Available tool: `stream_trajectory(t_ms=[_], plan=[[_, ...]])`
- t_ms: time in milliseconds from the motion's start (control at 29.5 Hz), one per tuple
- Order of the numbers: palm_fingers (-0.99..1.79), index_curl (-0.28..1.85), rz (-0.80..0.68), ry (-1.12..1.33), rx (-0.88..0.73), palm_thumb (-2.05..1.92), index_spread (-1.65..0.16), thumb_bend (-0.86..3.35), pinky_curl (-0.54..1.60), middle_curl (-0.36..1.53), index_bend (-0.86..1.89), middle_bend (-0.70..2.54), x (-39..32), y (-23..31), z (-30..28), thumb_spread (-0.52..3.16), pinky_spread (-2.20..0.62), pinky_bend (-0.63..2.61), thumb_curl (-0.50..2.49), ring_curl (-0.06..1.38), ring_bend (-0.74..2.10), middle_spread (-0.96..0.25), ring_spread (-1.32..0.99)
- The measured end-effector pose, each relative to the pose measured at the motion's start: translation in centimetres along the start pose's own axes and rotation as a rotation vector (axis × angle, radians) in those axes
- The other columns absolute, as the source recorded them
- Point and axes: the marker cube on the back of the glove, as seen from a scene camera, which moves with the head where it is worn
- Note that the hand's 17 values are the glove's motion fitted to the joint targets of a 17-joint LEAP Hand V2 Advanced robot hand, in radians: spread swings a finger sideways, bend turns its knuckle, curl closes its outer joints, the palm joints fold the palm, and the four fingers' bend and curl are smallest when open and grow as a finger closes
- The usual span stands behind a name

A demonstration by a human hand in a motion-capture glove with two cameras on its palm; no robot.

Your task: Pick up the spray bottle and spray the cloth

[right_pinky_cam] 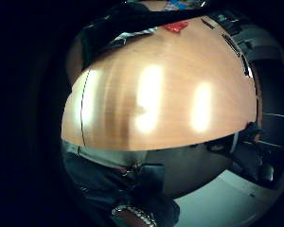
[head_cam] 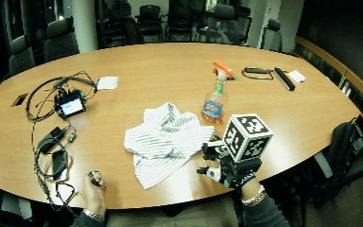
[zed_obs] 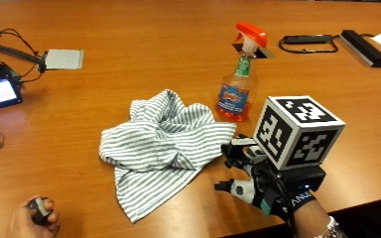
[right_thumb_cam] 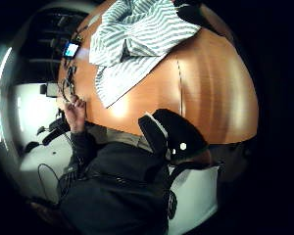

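On the table (zed_obs: 144,49): orange-triggered spray bottle (zed_obs: 238,82) upright; rumpled striped cloth (zed_obs: 160,148) beside.

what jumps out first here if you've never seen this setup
An orange-capped clear plastic spray bottle stands upright mid-table, just beyond a crumpled grey-and-white striped cloth on the wooden table. The black-gloved right hand hovers near the table's front edge beside the cloth, holding nothing.

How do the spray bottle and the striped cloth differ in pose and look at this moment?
The spray bottle stands upright, while the cloth lies crumpled and flat on the table. The spray bottle is orange with an orange trigger head; the cloth is grey-and-white striped. The spray bottle is rigid and narrow; the cloth spreads wide in folds. Both rest on the table, and the gloved right hand touches neither.
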Motion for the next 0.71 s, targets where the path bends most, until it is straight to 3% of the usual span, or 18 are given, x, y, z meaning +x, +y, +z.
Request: stream_trajectory(t_ms=[305,712], plan=[[0.43,0.2,-0.006,0.004,-0.006,0.42,-0.35,0.21,0.18,0.13,0.27,0.18,-0.19,-0.12,-0.04,0.8,0.21,0.35,0.11,0.13,0.26,0.0,0.02],[0.41,0.27,-0.019,0.009,-0.025,0.46,-0.41,0.14,0.23,0.18,0.24,0.17,-0.61,-0.53,0.53,1.02,0.25,0.33,0.16,0.17,0.24,0.0,0.03]])
